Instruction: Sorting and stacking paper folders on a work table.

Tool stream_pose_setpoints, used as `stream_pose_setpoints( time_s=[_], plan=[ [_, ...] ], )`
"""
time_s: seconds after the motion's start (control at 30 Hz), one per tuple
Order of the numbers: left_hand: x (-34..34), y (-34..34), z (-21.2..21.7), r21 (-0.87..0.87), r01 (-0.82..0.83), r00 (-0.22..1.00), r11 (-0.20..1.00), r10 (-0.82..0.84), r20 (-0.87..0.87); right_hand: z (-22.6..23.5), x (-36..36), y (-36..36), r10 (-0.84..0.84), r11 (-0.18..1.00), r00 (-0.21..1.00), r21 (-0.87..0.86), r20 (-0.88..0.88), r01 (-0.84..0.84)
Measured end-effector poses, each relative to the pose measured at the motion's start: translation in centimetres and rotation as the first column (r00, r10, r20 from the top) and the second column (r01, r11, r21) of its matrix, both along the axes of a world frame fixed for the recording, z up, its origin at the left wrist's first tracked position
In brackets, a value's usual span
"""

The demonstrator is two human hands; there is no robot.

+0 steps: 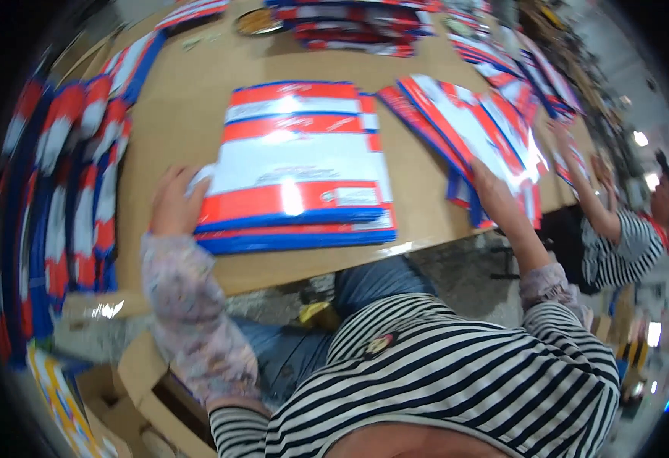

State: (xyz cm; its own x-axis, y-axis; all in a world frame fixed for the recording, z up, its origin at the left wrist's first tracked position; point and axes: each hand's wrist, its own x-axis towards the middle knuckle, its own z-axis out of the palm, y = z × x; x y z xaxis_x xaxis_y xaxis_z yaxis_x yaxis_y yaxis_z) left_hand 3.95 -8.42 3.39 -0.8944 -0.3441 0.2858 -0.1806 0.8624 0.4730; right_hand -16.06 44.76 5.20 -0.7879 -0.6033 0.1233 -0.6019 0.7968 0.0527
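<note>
head view, close above cardboard table [189, 114]

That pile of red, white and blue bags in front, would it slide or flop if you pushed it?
The stack of flat bags looks glossy, with glare on top, so layers would probably slip. They seem thin, likely floppy singly. The left hand touches its edge.

My left hand [172, 204] lies flat at the left edge of the central stack [296, 164], fingers loosely curled, forearm sleeved. My right hand [491, 187] is extended well right of that stack, arm nearly straight, fingers reaching forward, palm down.
</note>
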Motion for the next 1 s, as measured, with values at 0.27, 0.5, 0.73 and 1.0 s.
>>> stream_pose_setpoints(
  time_s=[0.27,0.5,0.73,1.0],
  plan=[
    [0.5,1.6,1.4,-0.105,-0.091,0.996,0.990,0.092,0.005,3.9,2.3,-10.5,0.157,0.986,0.968,-0.081,0.196,-0.144],
    [1.2,1.9,1.5,-0.165,-0.111,0.991,0.980,0.096,-0.097,3.5,7.8,-22.3,0.659,0.752,0.729,-0.142,0.182,-0.644],
    [1.3,1.8,2.3,-0.142,-0.103,0.980,0.985,0.075,-0.186,2.1,8.4,-23.4,0.673,0.732,0.706,-0.060,0.220,-0.679],
    [1.4,-0.3,2.4,0.313,-0.073,0.899,0.947,0.199,-0.391,9.7,7.1,-20.7,0.757,0.650,0.653,-0.124,0.025,-0.750]
  ],
)
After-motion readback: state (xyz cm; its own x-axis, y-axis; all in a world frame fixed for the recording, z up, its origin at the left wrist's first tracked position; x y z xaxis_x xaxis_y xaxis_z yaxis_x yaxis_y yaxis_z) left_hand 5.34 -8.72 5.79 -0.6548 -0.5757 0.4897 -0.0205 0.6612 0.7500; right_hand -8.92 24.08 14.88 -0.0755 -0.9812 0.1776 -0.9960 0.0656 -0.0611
